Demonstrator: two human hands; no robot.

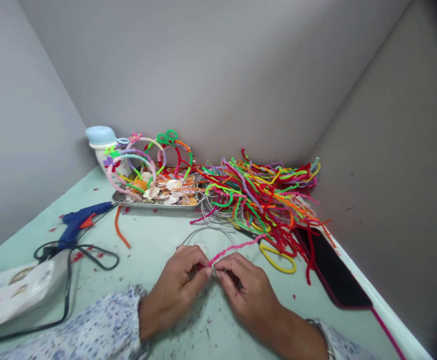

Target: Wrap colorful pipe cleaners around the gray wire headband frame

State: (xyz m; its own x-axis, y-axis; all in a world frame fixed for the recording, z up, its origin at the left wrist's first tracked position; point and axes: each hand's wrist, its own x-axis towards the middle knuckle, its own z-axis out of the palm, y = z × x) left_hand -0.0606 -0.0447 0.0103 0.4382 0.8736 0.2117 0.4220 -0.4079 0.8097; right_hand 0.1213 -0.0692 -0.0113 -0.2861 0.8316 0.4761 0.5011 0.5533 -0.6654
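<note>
My left hand pinches a pink fuzzy pipe cleaner near its lower end, which my fingers partly hide. Close beside it, my right hand has thumb and forefinger pressed together at the same spot, on a thin grey wire. That wire arches up behind both hands. The pipe cleaner's free end points up and right, toward yellow-handled scissors. How the pipe cleaner and wire meet between my fingertips is too small to tell.
A metal tray holds round pieces and decorated hoops, beside a white bottle. Colourful pipe cleaners are heaped at the back right, near a black pad. A blue glue gun, its cable and a white bag lie left.
</note>
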